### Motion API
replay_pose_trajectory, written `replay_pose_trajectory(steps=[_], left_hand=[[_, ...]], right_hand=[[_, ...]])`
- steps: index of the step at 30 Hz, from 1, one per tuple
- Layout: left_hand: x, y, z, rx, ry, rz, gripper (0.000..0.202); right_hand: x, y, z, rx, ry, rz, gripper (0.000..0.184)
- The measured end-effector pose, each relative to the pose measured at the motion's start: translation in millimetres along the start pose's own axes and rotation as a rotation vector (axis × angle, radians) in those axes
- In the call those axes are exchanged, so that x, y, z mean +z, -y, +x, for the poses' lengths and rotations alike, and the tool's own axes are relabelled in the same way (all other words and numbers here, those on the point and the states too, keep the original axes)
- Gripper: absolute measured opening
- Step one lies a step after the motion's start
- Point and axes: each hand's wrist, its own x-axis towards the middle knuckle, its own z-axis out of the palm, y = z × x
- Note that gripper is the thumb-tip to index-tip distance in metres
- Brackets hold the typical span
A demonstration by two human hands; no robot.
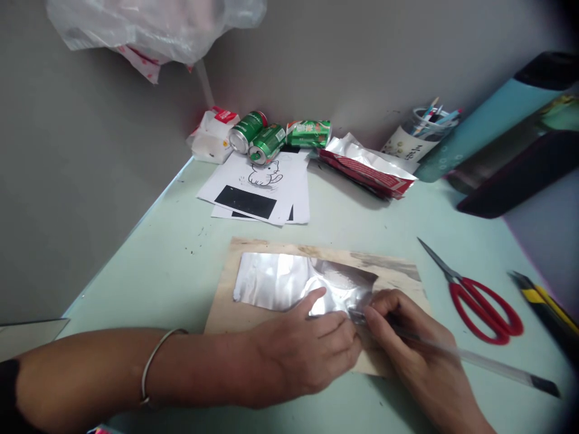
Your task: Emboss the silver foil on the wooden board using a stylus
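A shiny, slightly curled aluminium sheet (275, 280) lies on a thin wooden board (221, 313). My left hand (312, 349) rests over the sheet's near edge, fingers stretched out and thumb apart, pressing it down. At the sheet's right end, my right hand (411, 337) is closed around a pen with a clear barrel (493, 363). The pen's dark end points to the lower right, and its tip seems to meet the metal by my left fingertips, though my fingers partly hide it. Red-handled scissors (486, 310) lie open to the right of the board.
Yellow-and-black utility knives (547, 307) lie at the right edge. Behind are printed cat drawings (257, 187), green drink cans (309, 134), a red-and-silver packet (366, 169), a pen cup (414, 138) and a blue bottle (488, 126). A plastic bag (158, 27) hangs at upper left.
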Motion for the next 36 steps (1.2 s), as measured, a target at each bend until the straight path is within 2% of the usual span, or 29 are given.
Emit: replay_pose_trajectory(steps=[9,13,17,23,31,36], left_hand=[[0.4,0,-1,0.004,-0.004,-0.004,0.029],[0.9,0,0,0.001,-0.008,-0.002,0.028],[0.2,0,0,0.008,0.002,-0.008,0.029],[0.0,0,0,-0.001,-0.013,-0.013,0.028],[1.3,-1,-1,-0.016,-0.031,-0.006,0.028],[0.2,0,0,-0.005,0.002,-0.011,0.029]], right_hand=[[2,1,1,-0.015,-0.057,0.029,0.027],[5,7,0,0.062,-0.087,0.081,0.027],[5,12,-1,0.063,-0.062,0.098,0.028],[-1,6,2,0.016,-0.046,0.033,0.028],[7,4,-2,0.102,-0.115,0.052,0.026],[8,3,-3,0.128,-0.107,0.044,0.024]])
